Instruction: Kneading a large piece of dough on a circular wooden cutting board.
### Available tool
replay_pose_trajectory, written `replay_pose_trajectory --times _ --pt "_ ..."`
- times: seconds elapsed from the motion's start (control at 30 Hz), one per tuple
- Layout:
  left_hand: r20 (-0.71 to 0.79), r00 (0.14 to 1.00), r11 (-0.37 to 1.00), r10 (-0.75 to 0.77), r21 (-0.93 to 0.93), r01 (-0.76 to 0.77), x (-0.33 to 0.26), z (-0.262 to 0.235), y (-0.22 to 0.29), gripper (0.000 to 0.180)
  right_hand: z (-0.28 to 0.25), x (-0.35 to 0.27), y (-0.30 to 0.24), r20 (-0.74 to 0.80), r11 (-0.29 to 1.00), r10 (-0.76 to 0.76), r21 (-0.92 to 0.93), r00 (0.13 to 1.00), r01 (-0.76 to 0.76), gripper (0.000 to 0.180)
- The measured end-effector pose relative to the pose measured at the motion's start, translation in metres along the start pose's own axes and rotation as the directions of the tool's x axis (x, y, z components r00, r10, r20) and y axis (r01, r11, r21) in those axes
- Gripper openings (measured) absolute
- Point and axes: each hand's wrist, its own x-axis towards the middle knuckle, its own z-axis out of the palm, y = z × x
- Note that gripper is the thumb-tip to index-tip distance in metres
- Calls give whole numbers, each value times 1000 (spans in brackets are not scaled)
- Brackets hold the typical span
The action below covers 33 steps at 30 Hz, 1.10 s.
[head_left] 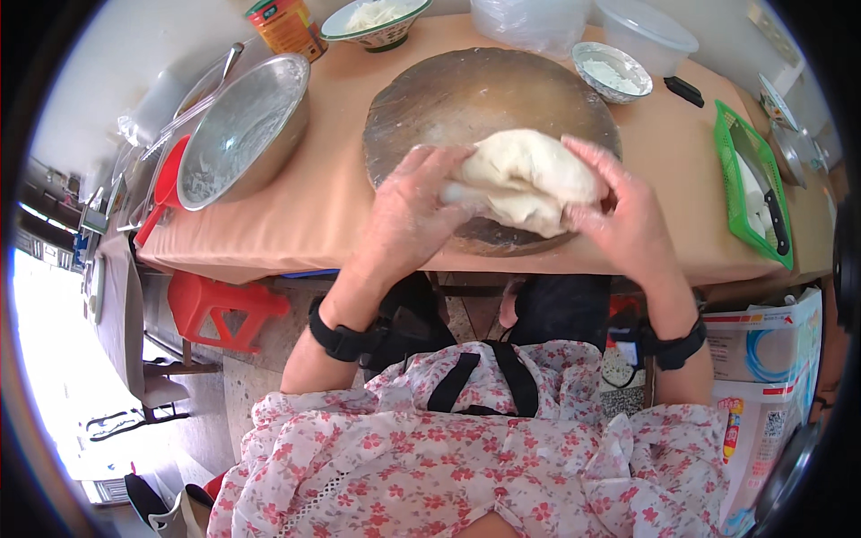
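Note:
A large, pale lump of dough (529, 175) is between my two hands, over the near part of a round wooden board (439, 90). It looks folded, with a crease across its middle. My left hand (420, 202) grips its left end, fingers curled over the top and thumb beneath. At the right end, my right hand (614, 202) wraps round it the same way. Flour whitens the fingers of both hands. I cannot tell whether the underside of the dough touches the board.
Left of the board stand a metal bowl (247, 130) and a red dipper (166, 188). Behind are a can (287, 27), a patterned bowl (377, 27) and a small bowl of white flour (613, 72). A green basket (744, 202) at right holds a black-handled knife (776, 220).

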Motion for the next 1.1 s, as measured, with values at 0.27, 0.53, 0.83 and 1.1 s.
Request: replay_pose_trajectory --times 0.27,0.53,0.83,1.1 --pt "-159 973 929 164 356 -99 -12 4 -16 64 -17 60 21 311 986 161 -13 937 -165 58" --pt "-5 961 954 275 125 -272 -6 27 -26 70 -11 63 4 431 882 387 84 815 -463 51" --pt "-118 983 988 144 67 -137 -12 40 -23 71 18 45 -7 423 866 -68 -424 904 264 52" --pt "20 998 993 60 100 -62 22 25 -28 53 27 65 10 386 866 -110 -416 916 279 51"
